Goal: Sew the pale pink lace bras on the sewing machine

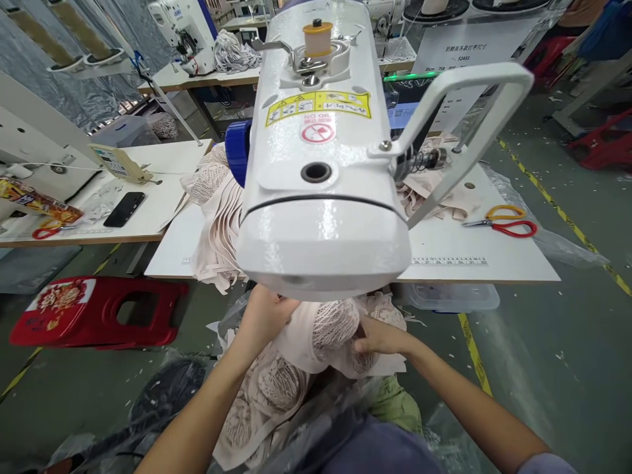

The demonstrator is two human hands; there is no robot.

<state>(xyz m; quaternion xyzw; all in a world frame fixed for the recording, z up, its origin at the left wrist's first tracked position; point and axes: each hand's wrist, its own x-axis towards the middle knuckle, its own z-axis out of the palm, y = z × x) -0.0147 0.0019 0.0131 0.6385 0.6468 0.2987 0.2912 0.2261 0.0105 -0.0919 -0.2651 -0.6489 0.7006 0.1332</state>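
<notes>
Below the front end of a white sewing machine (320, 243), a pale pink lace bra (301, 339) is stretched between my hands. My left hand (266, 316) is closed on its smooth band, with the fingertips partly hidden under the machine head. At the other side, my right hand (380, 337) grips a lace cup, thumb in front and the fingers behind fabric. More lace bras (279, 385) lie on my lap beneath, on clear plastic. Lace pieces also bunch up behind my right hand. The needle area is hidden by the machine head.
Stacked pale pink garments (220, 224) hang over the table edge at left. Red and yellow scissors (503, 220) lie at right near a printed ruler (449, 261). A phone (124, 209) rests on the neighbouring table. A red stool (99, 313) stands lower left.
</notes>
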